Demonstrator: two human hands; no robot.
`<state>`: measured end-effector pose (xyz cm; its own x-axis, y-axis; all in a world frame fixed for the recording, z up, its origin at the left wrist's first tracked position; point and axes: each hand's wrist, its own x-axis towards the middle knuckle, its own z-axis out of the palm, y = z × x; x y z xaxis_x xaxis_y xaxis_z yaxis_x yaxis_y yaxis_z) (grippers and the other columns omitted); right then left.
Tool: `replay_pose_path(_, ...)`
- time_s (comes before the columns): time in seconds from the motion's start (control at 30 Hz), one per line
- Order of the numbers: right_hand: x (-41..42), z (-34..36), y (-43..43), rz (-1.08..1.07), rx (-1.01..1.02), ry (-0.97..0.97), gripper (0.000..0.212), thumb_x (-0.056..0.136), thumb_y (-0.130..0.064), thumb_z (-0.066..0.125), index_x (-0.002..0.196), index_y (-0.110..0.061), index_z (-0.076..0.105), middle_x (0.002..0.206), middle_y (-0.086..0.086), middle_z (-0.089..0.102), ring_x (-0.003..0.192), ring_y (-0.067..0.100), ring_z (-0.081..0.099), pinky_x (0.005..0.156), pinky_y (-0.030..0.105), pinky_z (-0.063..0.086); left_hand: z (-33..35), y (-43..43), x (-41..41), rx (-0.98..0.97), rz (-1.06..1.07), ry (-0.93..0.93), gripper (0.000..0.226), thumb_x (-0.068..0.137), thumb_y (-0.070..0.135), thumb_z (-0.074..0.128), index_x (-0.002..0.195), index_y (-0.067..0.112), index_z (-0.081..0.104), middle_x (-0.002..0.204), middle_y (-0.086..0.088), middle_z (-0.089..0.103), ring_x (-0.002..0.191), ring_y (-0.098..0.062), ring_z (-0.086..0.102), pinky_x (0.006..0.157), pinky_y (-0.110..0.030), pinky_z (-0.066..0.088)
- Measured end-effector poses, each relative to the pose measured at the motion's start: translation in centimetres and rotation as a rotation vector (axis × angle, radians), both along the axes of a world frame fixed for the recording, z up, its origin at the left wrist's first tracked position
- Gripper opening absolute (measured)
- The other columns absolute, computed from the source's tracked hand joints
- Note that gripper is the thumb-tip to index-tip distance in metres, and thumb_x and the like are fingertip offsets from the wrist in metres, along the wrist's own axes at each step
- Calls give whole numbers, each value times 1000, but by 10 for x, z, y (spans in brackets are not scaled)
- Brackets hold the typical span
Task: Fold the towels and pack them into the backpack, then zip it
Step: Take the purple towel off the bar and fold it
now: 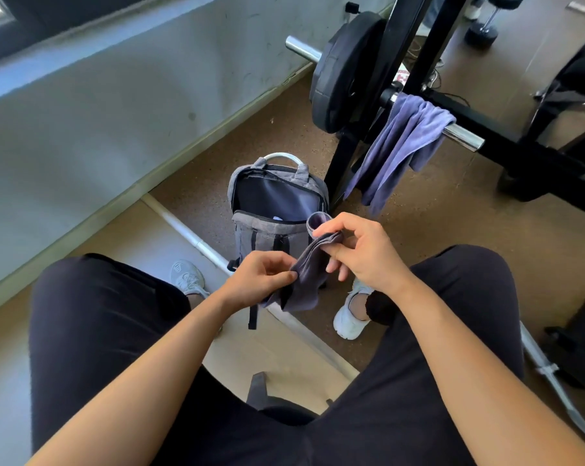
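Both hands pinch grey towel (306, 275): left hand (259, 280) low edge, right hand (361, 252) top. Open grey backpack (267, 230) beyond hands; purple towel (402, 142) farther right.

The held towel (306, 274) lies between the left hand (260, 280) at 9 o'clock and the right hand (361, 253) at 2 o'clock. Behind it at 11 o'clock, the backpack (277, 210) stands on the floor. At 2 o'clock from the backpack, the hanging towel (405, 142) drapes over the barbell (462, 136), beside the weight plate (338, 79).
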<state>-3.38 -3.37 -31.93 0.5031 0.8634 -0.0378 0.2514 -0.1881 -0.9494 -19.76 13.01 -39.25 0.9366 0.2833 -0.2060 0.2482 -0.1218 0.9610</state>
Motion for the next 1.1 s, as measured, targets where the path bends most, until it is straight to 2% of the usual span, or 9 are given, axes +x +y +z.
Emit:
replay_pose_path(0.07,1,0,-1,-3,42,17,14,93,-1,68,107,-1,66,71,18,69,57,25,69,50,31,56,-1,-2,3,22,6,-11,12,96,7,69,101,16,76,84,8,77,76,-5,71,74,-22,56)
replay_pose_path(0.2,-1,-2,4,0,115,70,16,91,3,69,107,4,65,90,18,72,75,32,75,67,36,62,-8,-5,11,162,9,-33,20,92,10,71,93,30,74,84,8,74,79,-10,69,76,-34,60)
replay_pose_path(0.33,-5,-3,7,-15,187,130,18,90,10,66,108,12,62,98,29,69,80,32,74,74,33,62,-22,-12,18,330,66,103,21,86,10,66,70,23,63,57,10,61,55,-11,55,60,-42,53)
replay_pose_path(0.5,2,-3,5,-103,254,221,11,93,8,63,104,6,62,92,18,70,80,26,71,73,32,59,-58,-5,13,403,48,355,12,75,13,66,65,16,61,57,-3,61,59,-27,54,63,-45,54)
replay_pose_path(0.67,23,-10,-3,-352,230,228,13,90,5,62,88,-7,63,78,9,67,71,21,68,66,28,55,-70,2,2,187,110,478,15,72,6,52,64,15,60,60,-4,48,65,-22,41,61,-31,37)
replay_pose_path(0.73,33,-17,-6,-436,184,171,6,90,5,61,86,1,60,75,13,64,69,19,67,65,29,54,-62,2,2,-13,151,466,30,72,-2,48,70,20,69,68,-6,56,69,-24,51,66,-36,49)
replay_pose_path(0.83,44,-23,-8,-498,148,108,2,87,7,59,85,7,59,71,9,64,69,17,65,65,31,55,-53,0,4,-319,210,476,45,83,-13,41,103,10,74,94,-11,69,89,-24,65,86,-44,63)
replay_pose_path(0.93,48,-22,-9,-528,147,83,2,85,8,57,85,8,60,69,5,61,68,16,61,66,32,55,-47,0,5,-526,267,411,47,85,-17,36,111,1,71,104,-12,72,98,-24,68,80,-37,64)
replay_pose_path(1.1,49,-17,-12,-580,214,138,5,86,0,58,84,1,62,73,13,64,69,24,65,63,32,54,-54,5,3,-460,433,375,26,94,-14,48,109,-13,70,102,-24,72,104,-36,70,87,-31,62)
